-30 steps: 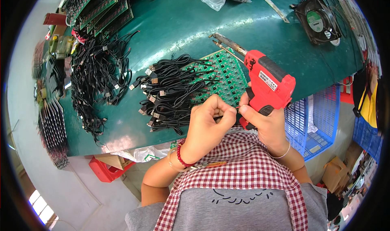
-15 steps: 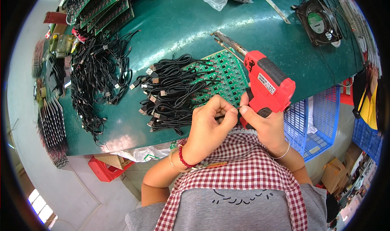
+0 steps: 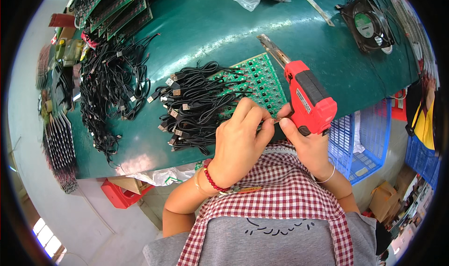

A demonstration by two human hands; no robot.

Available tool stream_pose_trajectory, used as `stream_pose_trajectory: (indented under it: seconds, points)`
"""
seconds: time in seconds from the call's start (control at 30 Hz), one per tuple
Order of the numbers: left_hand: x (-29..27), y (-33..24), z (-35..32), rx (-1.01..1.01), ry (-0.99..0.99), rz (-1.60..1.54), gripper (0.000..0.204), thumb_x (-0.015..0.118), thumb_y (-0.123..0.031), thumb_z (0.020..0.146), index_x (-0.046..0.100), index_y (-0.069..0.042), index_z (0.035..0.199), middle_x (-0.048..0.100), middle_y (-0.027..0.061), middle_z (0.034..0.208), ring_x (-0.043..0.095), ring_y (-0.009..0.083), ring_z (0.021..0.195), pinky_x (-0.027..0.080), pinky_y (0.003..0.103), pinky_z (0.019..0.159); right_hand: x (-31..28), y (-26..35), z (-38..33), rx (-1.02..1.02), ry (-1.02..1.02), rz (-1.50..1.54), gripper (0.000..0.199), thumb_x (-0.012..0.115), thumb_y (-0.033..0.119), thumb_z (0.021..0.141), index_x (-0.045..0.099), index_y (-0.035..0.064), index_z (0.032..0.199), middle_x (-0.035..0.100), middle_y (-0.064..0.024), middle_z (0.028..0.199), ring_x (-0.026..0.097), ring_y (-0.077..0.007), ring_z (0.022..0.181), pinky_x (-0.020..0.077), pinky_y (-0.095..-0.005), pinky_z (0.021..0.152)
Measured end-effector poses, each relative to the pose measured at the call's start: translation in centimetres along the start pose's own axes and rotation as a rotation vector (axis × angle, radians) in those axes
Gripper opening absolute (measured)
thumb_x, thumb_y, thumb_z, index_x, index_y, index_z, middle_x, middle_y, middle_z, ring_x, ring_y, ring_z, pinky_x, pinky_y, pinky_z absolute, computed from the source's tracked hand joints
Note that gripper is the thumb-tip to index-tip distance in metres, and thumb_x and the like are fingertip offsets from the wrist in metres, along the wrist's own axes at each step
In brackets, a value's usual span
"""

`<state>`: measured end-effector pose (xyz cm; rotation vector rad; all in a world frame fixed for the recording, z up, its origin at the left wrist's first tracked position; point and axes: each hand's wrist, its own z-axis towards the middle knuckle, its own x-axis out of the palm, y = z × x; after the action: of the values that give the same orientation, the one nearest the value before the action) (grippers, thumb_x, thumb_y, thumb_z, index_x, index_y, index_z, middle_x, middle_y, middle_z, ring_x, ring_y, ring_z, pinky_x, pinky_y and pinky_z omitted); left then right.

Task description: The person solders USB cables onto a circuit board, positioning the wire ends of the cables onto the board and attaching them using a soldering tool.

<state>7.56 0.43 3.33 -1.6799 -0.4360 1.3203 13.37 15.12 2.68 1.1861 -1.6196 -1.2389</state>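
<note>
Left hand (image 3: 241, 142): pinching a thin wire (image 3: 276, 119) between thumb and forefinger; knuckles slightly higher than half a second ago.
Right hand (image 3: 308, 149): wrapped round the grip of the soldering gun (image 3: 306, 95), thumb close to the left hand's pinch.
Gun barrel: angled more steeply than before, tip shifted rightward, ahead of both hands.
Circuit board (image 3: 262, 79): just beyond both hands on the worktop (image 3: 187, 32), unchanged.
Black cables (image 3: 191, 104): left of the left hand, bunched as before.
Fan (image 3: 365, 25): well beyond the right hand, unmoved.
</note>
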Motion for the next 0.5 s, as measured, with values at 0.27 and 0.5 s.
stream_pose_trajectory:
  seconds: [0.27,0.5]
  points:
    - [-0.6,-0.6,-0.1,0.081,0.062,0.037,0.010,0.067,-0.008,0.077,0.059,-0.005,0.081,0.054,0.0054,0.090,0.061,0.0221,0.060,0.049,0.034,0.050,-0.9,0.4,1.1,0.071,0.078,0.007,0.013,0.066,0.004,0.085,0.061,0.0011,0.096,0.062,0.0002,0.085,0.056,-0.0061,0.075,0.0452,-0.0227,0.066]
    - [0.1,1.5,1.9,0.084,-0.054,0.437,0.009,0.066,-0.007,0.076,0.058,-0.003,0.075,0.056,0.0057,0.099,0.059,0.0233,0.059,0.047,0.033,0.051,-3.8,0.3,0.1,0.006,-0.038,-0.015,0.040,0.059,0.013,0.091,0.045,-0.0015,0.125,0.057,-0.0076,0.080,0.057,-0.0148,0.073,0.0484,-0.0289,0.068]
